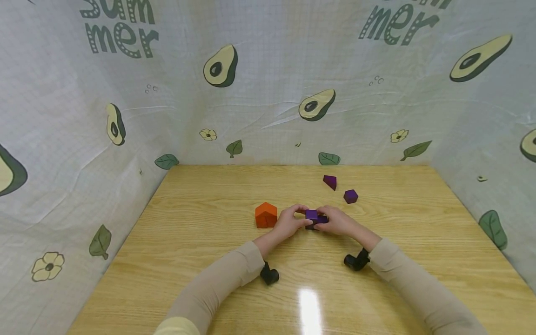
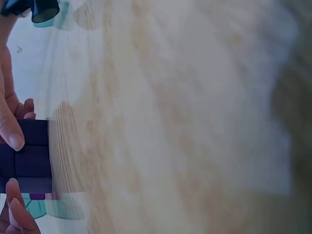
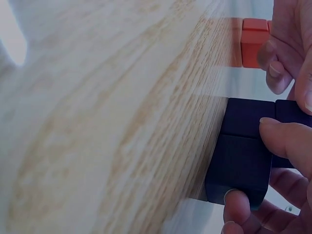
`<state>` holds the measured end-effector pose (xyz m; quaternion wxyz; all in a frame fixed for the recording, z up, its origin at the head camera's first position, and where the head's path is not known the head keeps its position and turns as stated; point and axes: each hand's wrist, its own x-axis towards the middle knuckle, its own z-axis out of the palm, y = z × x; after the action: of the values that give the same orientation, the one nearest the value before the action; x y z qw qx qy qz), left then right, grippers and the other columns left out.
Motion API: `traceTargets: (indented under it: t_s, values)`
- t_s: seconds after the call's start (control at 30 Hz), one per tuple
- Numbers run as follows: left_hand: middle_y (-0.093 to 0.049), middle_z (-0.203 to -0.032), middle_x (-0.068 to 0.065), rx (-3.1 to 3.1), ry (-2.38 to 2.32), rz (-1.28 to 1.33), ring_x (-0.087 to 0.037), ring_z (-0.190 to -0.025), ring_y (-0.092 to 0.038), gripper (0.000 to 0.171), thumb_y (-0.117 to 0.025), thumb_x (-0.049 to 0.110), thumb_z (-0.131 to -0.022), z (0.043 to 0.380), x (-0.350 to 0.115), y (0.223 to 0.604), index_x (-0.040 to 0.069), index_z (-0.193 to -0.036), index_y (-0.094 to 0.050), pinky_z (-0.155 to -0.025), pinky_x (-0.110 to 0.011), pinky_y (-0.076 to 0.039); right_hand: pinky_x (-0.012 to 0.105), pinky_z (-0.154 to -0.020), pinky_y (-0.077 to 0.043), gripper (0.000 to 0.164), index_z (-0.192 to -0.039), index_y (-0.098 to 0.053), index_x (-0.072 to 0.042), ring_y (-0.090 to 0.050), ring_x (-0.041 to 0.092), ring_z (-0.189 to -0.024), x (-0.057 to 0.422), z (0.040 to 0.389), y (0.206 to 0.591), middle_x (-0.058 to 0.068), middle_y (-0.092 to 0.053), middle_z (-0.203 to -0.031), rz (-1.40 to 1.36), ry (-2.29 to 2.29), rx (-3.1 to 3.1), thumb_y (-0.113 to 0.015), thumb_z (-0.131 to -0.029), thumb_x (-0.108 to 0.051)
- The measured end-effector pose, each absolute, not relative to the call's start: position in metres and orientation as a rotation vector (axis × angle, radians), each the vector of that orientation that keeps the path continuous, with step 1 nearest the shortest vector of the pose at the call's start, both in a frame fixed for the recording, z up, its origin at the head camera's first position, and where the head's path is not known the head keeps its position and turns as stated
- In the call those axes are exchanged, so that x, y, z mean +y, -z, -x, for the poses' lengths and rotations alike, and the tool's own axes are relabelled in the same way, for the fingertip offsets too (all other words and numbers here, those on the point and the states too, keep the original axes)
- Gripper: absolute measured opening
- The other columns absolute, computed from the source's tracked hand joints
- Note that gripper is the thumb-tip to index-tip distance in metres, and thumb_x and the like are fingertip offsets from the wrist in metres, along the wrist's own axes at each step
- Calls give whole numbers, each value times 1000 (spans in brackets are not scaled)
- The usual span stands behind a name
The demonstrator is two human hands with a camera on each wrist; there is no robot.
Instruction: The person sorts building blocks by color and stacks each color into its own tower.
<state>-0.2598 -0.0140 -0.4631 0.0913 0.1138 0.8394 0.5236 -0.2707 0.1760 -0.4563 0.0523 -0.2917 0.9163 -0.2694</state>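
Note:
Several dark purple blocks [image 1: 311, 215] stand pressed side by side and stacked on the wooden table, between the two hands in the head view. My left hand [image 1: 290, 222] pinches the left side of this cluster with thumb and fingers. From the other side my right hand [image 1: 336, 221] grips a purple block, its thumb on the near face. In the right wrist view, the right thumb and fingers hold the lower dark block [image 3: 239, 165], while the left hand [image 3: 287, 53] touches the upper part. The left wrist view catches the joined blocks [image 2: 34, 158] at its left edge.
Just left of the left hand stands an orange house-shaped block group [image 1: 265, 215]. Farther back on the right lie a purple wedge-like block [image 1: 330, 182] and a purple many-sided block [image 1: 351, 196]. A printed curtain [image 1: 268, 121] borders the table [image 1: 209, 186]. Black wrist cameras [image 1: 357, 260] hang under the sleeves.

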Motion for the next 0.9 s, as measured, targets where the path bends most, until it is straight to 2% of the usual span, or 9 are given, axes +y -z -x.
traceTargets:
  t_s: [0.5, 0.9]
  values:
    - [-61, -109, -6, 2449, -1537, -295, -8, -64, -50, 32, -68, 19, -81, 263, -14, 459, 11, -111, -60, -58, -18, -45, 28, -65, -42, 31, -104, -62, 0, -52, 15, -74, 175, 271, 455, 8, -61, -88, 871, 806, 2791, -70, -80, -18]
    - [-58, -117, -5, 2402, -1556, -329, -14, -63, -52, 39, -63, 20, -86, 262, -20, 460, 10, -123, -56, -58, -20, -44, 27, -64, -42, 35, -108, -62, -1, -50, 14, -73, 174, 271, 455, 6, -60, -88, 819, 779, 2794, -70, -81, -22]
